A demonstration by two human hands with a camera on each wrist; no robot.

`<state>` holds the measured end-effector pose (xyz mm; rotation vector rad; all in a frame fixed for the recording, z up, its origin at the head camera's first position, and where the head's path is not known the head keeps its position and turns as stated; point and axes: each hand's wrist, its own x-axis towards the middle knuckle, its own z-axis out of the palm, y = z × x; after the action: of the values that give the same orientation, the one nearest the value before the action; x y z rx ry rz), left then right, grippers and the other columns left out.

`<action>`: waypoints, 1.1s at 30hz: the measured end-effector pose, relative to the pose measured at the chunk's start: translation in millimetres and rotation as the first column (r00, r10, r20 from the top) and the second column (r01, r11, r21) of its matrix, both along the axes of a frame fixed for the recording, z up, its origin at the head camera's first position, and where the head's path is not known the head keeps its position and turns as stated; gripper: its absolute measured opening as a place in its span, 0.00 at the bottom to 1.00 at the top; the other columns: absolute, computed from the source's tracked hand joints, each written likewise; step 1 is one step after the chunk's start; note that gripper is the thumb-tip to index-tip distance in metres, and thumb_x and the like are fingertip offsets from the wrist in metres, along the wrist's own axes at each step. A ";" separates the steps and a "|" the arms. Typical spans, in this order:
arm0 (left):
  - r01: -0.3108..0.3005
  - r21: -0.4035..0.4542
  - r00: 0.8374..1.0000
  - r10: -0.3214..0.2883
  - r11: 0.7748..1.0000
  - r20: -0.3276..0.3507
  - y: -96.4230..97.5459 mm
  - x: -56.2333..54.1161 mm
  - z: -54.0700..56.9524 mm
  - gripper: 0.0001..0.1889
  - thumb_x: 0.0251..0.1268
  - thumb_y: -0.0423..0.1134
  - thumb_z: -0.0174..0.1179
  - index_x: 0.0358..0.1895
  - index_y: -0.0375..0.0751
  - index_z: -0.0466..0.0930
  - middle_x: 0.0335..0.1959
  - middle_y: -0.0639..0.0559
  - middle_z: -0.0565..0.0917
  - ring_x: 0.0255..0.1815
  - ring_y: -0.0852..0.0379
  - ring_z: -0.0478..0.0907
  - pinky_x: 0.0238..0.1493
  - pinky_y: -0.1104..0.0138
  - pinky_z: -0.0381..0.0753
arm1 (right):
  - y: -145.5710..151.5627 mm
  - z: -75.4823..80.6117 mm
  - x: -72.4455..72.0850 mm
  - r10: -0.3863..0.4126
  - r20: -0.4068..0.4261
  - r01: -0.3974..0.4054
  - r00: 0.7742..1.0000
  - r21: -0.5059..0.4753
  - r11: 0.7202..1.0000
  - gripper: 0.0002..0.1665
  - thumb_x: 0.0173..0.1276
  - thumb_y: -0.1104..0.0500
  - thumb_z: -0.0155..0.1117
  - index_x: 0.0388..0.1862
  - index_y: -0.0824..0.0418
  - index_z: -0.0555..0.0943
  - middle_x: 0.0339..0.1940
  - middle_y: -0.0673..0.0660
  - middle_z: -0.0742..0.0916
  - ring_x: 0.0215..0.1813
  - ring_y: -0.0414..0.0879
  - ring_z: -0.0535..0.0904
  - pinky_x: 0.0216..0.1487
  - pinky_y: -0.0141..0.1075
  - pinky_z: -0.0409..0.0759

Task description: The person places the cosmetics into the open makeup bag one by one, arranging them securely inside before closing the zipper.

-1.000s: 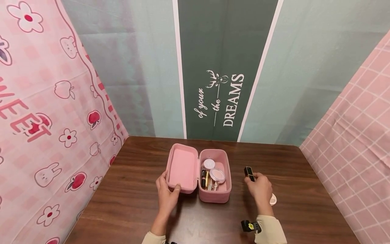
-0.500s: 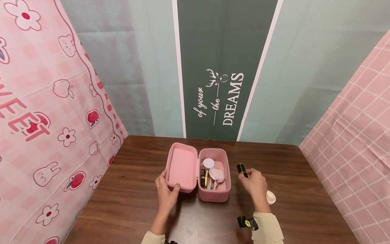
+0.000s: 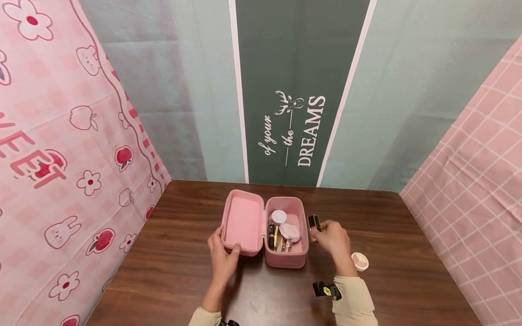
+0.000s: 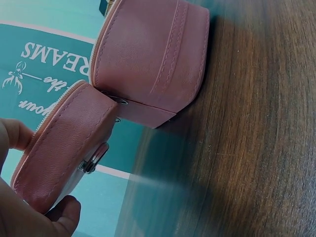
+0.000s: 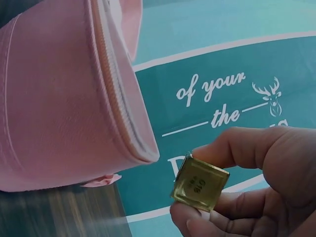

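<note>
A pink zippered makeup case (image 3: pixel 286 260) stands on the table with its lid (image 3: pixel 243 222) folded out to the left. My left hand (image 3: pixel 224 262) grips the lid's near left corner, thumb on the inside edge; the left wrist view shows fingers beneath it. In my right hand (image 3: pixel 335 241) a black lipstick tube (image 3: pixel 313 221) is pinched between thumb and fingers, just right of the case wall. The right wrist view shows the tube's square gold end (image 5: pixel 200 185). Inside the case lie a white-lidded jar (image 3: pixel 279 217), a round compact (image 3: pixel 290 231) and several tubes (image 3: pixel 272 236).
A small round three-coloured palette (image 3: pixel 360 261) lies on the brown wooden table (image 3: pixel 399 280), right of my right wrist. Behind the table hangs a green cloth (image 3: pixel 302 54) with white lettering. Pink patterned cloths flank both sides.
My right hand has moved left with the lipstick tube, from the right of the table to close beside the case. The palette is now more exposed. My left hand stays on the lid.
</note>
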<state>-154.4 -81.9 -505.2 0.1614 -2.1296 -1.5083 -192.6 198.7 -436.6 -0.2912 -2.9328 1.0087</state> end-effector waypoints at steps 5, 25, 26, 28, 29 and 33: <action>-0.001 0.009 1.000 0.001 1.000 -0.006 -0.6 0.5 -1.0 0.37 0.41 0.24 0.63 0.62 0.34 0.64 0.54 0.38 0.65 0.54 0.43 0.67 0.52 0.55 0.64 | -3.5 3.4 -2.9 0.029 -0.012 -0.030 0.999 -0.014 0.999 0.18 0.54 0.52 0.64 0.32 0.68 0.82 0.25 0.58 0.84 0.29 0.52 0.77 0.31 0.46 0.73; -0.010 -0.005 1.000 0.010 1.000 -0.016 0.3 -0.6 -2.8 0.37 0.40 0.24 0.62 0.62 0.34 0.64 0.53 0.38 0.65 0.54 0.44 0.66 0.52 0.57 0.63 | -19.9 5.1 -19.8 0.120 0.091 -0.104 0.989 -0.162 0.981 0.13 0.55 0.56 0.68 0.27 0.67 0.80 0.19 0.54 0.82 0.22 0.44 0.78 0.26 0.37 0.75; -0.011 -0.006 1.000 0.011 1.000 -0.019 0.4 -0.6 -2.8 0.37 0.39 0.24 0.62 0.62 0.34 0.64 0.53 0.38 0.65 0.54 0.44 0.67 0.52 0.57 0.63 | -20.8 5.1 -20.8 0.118 0.096 -0.101 0.988 -0.162 0.982 0.13 0.54 0.56 0.68 0.27 0.67 0.80 0.19 0.54 0.81 0.21 0.44 0.78 0.25 0.36 0.75; -0.013 -0.008 1.000 0.013 1.000 -0.021 0.3 -0.6 -2.7 0.37 0.39 0.24 0.62 0.62 0.33 0.64 0.53 0.38 0.65 0.54 0.44 0.67 0.52 0.57 0.63 | -22.7 5.6 -22.4 0.118 0.105 -0.101 0.987 -0.154 0.983 0.11 0.54 0.57 0.67 0.24 0.65 0.79 0.18 0.54 0.81 0.20 0.43 0.78 0.24 0.35 0.75; -0.014 -0.009 1.000 0.014 1.000 -0.022 0.1 -0.8 -2.9 0.37 0.39 0.24 0.62 0.62 0.33 0.64 0.53 0.38 0.65 0.54 0.44 0.67 0.51 0.57 0.63 | -23.8 5.6 -23.3 0.119 0.110 -0.103 0.987 -0.146 0.984 0.11 0.53 0.57 0.67 0.22 0.64 0.78 0.17 0.53 0.80 0.19 0.43 0.77 0.23 0.35 0.74; -0.009 -0.005 1.000 0.009 1.000 -0.017 -0.6 -0.5 -2.6 0.37 0.40 0.24 0.63 0.62 0.34 0.64 0.53 0.38 0.65 0.54 0.43 0.67 0.51 0.57 0.63 | -29.1 7.0 -26.2 0.122 0.133 -0.105 0.984 -0.128 0.986 0.15 0.52 0.57 0.66 0.15 0.60 0.72 0.14 0.52 0.77 0.17 0.43 0.74 0.20 0.33 0.72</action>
<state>-154.9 -82.6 -507.8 0.1556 -2.1170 -1.4941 -218.8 169.6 -429.6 -0.2076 -3.0498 1.2319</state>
